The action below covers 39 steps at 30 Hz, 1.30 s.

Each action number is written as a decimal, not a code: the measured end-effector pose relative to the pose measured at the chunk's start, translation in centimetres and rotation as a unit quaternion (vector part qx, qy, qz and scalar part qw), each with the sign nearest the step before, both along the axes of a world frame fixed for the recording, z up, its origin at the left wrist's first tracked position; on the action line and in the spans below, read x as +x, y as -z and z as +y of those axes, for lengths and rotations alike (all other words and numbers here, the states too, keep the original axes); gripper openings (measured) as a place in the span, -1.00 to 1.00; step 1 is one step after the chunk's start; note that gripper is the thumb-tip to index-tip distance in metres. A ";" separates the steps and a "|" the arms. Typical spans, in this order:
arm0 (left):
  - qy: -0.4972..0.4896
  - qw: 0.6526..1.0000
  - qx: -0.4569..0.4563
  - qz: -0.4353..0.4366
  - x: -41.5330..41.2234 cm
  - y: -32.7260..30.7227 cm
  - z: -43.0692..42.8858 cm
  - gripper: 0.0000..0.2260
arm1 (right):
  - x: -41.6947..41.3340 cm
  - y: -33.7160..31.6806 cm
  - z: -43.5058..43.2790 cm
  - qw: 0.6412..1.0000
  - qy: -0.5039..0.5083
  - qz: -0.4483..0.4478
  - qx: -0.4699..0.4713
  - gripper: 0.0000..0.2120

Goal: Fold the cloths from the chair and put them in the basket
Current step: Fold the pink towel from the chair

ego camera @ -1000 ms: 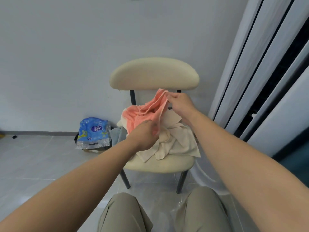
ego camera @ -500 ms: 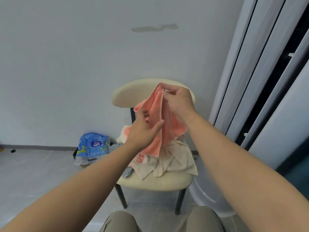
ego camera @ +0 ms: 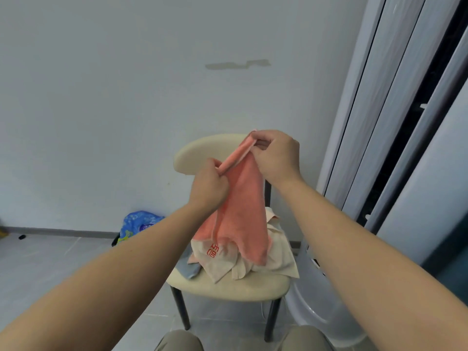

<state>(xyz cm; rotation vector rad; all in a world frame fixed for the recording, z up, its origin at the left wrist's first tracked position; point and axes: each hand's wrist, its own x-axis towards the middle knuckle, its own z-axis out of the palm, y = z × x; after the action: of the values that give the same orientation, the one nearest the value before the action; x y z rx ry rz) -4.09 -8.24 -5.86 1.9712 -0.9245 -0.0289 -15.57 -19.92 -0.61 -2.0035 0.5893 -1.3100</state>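
Blue plastic packet [ego camera: 138, 224] lies on the floor at left, against the wall. At centre stands the cream chair [ego camera: 202, 153], its seat bearing a blue-grey cloth [ego camera: 188, 268] and a heap of cream cloths [ego camera: 276, 254]. The white basket [ego camera: 311, 307] sits just beside it, right. Your left hand [ego camera: 209, 184] grips the salmon cloth [ego camera: 240, 211] by its top edge; your right hand [ego camera: 277, 154] pinches that edge higher. The cloth hangs over the heap.

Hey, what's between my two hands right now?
In the head view, a short stretch of the top edge of the pink cloth runs between the left hand and the right hand. Both pinch it, and the rest hangs before the chair.
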 end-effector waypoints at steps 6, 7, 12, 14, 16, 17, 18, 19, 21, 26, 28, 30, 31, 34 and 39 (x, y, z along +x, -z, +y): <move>-0.005 0.997 -0.062 -0.053 0.9 -4.0 -0.3 -0.86 | -1.5 0.7 -1.0 0.994 0.074 0.064 -0.041 -0.77; -0.008 0.996 -0.071 -0.057 1.0 -4.6 -0.3 -0.87 | -1.7 0.6 -0.8 0.993 0.083 0.076 -0.035 -0.82; -0.028 0.991 -0.065 -0.113 1.8 -6.1 0.8 -0.80 | -1.8 -0.5 -0.7 0.992 0.045 0.119 0.017 -0.91; -0.031 0.985 -0.035 -0.167 2.2 -6.2 1.4 -0.74 | -1.7 -1.1 -0.4 0.989 0.007 0.132 0.069 -0.86; -0.039 0.975 0.007 -0.217 2.6 -6.0 2.1 -0.70 | -1.7 -1.4 -0.1 0.988 0.000 0.129 0.081 -0.84; -0.045 0.974 0.023 -0.222 2.9 -5.9 2.4 -0.68 | -1.7 -1.5 0.1 0.989 0.004 0.125 0.078 -0.84; -0.051 0.975 0.034 -0.214 3.2 -5.7 2.8 -0.66 | -1.6 -1.6 0.2 0.990 0.010 0.120 0.073 -0.85; -0.060 0.976 0.045 -0.202 3.4 -5.6 3.1 -0.65 | -1.6 -1.6 0.2 0.991 0.015 0.118 0.067 -0.85; -0.081 0.976 0.083 -0.185 3.7 -5.4 3.6 -0.65 | -1.6 -1.5 0.4 0.991 0.022 0.123 0.047 -0.85; -0.093 0.982 0.106 -0.129 4.7 -4.9 4.2 -0.77 | -1.5 -1.3 0.8 0.991 0.012 0.125 0.054 -0.83; -0.072 0.989 0.077 -0.104 4.9 -4.8 4.5 -0.86 | -1.6 -1.2 0.7 0.991 0.025 0.123 0.051 -0.82; -0.042 0.993 0.059 -0.092 4.9 -4.8 4.8 -0.90 | -1.7 -1.0 0.5 0.988 0.063 0.139 0.025 -0.80; -0.027 0.995 0.050 -0.077 4.9 -4.7 4.8 -0.90 | -1.8 -1.0 0.5 0.984 0.089 0.154 0.013 -0.78; 0.033 0.998 0.000 0.056 4.2 -4.4 4.5 -0.83 | -1.8 -0.9 0.4 0.971 0.136 0.196 0.009 -0.74; 0.016 0.998 0.029 0.050 3.8 -4.4 4.1 -0.84 | -1.6 -1.0 0.2 0.961 0.163 0.220 0.034 -0.63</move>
<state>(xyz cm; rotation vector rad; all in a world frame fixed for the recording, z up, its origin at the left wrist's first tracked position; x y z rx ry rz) -0.34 -4.18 -1.44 1.9906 -0.8985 -0.1719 -17.20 -19.68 0.40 -2.2177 1.1986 -0.9987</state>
